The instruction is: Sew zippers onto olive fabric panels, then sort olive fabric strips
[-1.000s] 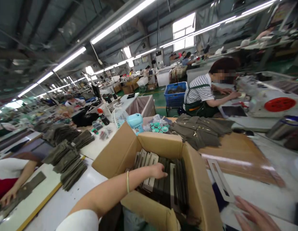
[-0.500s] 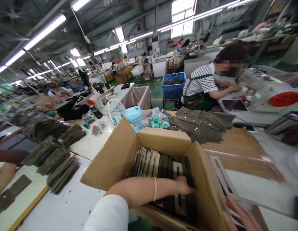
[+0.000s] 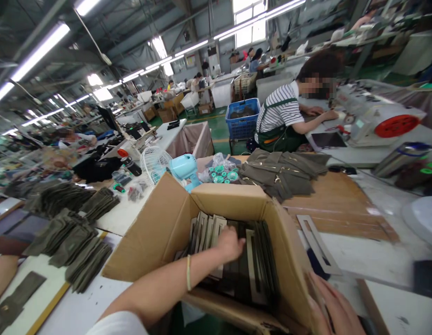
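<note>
A cardboard box point(image 3: 149, 228) stands open before me, its left flap folded outward. Inside, pale slotted card pieces point(image 3: 202, 232) stand on edge at the left, with dark olive fabric pieces point(image 3: 269, 256) packed at the right. One pale slotted template point(image 3: 251, 260) stands among the fabric. My left hand point(image 3: 230, 244) is inside the box with curled fingers, between the pale cards and the slotted template; its fingertips are hidden, so what it pinches is unclear. At the box's right side, my right hand point(image 3: 336, 302) is wrapped over the cardboard edge.
Stacks of olive fabric pieces point(image 3: 86, 263) lie to the left, near another person's arm point(image 3: 3, 274). Behind the box are a blue fan point(image 3: 183, 165), green bobbins point(image 3: 221, 174) and zippered olive fabric point(image 3: 278, 172). A loose slotted template point(image 3: 318, 244) lies right. A co-worker point(image 3: 282, 109) sits at a sewing machine.
My left hand has moved left inside the box, from the slotted template at the right towards the pale cards. My right hand stays at the box's right side. The view has shifted slightly.
</note>
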`<state>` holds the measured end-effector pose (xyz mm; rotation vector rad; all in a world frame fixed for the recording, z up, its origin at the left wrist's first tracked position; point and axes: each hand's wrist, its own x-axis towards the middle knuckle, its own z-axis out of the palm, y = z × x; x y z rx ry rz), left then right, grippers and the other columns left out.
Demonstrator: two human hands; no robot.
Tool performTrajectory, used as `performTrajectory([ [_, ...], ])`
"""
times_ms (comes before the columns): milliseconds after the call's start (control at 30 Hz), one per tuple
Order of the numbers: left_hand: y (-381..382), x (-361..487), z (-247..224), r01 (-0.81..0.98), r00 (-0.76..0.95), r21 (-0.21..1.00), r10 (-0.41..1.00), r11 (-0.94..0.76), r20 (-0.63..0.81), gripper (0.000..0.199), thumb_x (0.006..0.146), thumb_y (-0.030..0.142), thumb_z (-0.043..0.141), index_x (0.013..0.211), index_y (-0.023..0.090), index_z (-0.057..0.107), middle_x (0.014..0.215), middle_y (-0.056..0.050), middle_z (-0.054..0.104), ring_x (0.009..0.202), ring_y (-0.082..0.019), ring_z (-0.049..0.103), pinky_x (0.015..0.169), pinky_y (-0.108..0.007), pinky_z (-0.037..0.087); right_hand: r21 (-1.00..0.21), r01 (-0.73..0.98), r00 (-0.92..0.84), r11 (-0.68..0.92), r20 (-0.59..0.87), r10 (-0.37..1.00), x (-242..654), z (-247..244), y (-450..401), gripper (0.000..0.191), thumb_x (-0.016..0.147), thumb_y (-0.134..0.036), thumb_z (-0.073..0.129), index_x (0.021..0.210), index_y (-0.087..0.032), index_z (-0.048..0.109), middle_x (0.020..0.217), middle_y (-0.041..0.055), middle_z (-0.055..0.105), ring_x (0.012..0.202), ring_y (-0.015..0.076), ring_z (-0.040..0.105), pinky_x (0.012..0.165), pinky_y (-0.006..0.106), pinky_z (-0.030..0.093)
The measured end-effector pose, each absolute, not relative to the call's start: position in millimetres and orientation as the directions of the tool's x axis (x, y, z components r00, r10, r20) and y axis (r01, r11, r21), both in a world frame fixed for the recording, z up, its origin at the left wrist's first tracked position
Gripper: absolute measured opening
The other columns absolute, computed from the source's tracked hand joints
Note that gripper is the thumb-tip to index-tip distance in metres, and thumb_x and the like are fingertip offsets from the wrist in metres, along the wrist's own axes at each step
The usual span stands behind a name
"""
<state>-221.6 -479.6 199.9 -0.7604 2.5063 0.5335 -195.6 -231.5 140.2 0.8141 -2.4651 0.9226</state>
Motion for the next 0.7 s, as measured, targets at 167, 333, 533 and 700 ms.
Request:
performTrajectory([
  [167,-565,-197,229,-0.717,-0.615,0.034,-0.61,0.696,-0.499,0.029,0.089,0.033,0.055,0.113,0.015,0.054,0.119,-0.009,0.055,0.107,-0.023,0.054,0.091,-0.046,0.045,-0.356,-0.784,-0.604,0.508,0.624,-0.496,-200,182,-247,0.053,0.091,-0.036,0.038,0.141,-0.021,0.029,0.118,0.0124,0.057,0.105,0.0294,0.054,0.088,0.045,0.04],
  [333,-575,-185,208,-0.762,-0.538,-0.008,-0.64,0.647,-0.549,0.027,0.087,0.032,0.059,0.109,0.015,0.057,0.112,-0.007,0.058,0.101,-0.022,0.057,0.087,-0.042,0.048,-0.663,-0.643,-0.626,0.383,0.168,-0.761,-198,196,-314,0.045,0.09,-0.027,0.039,0.133,-0.017,0.043,0.127,0.011,0.054,0.114,0.0238,0.051,0.095,0.038,0.043],
  [533,-575,-190,168,-0.796,-0.522,0.059,-0.635,0.602,-0.57,0.026,0.087,0.031,0.059,0.107,0.015,0.057,0.11,-0.007,0.059,0.1,-0.021,0.058,0.084,-0.04,0.05,-0.683,-0.399,-0.562,0.612,-0.346,-0.751,-220,173,-422,0.02,0.086,-0.016,0.056,0.106,-0.013,0.06,0.106,0.0084,0.063,0.101,0.0204,0.059,0.088,0.038,0.048],
  [700,-590,-186,150,-0.816,-0.54,0.178,-0.614,0.55,-0.576,0.025,0.087,0.032,0.059,0.106,0.015,0.057,0.107,-0.005,0.06,0.096,-0.021,0.06,0.081,-0.038,0.051,-0.623,-0.249,-0.594,0.741,-0.506,-0.625,-230,138,-475,0.02,0.088,-0.03,0.058,0.101,-0.015,0.059,0.102,0.0049,0.061,0.091,0.0177,0.06,0.078,0.035,0.051],
])
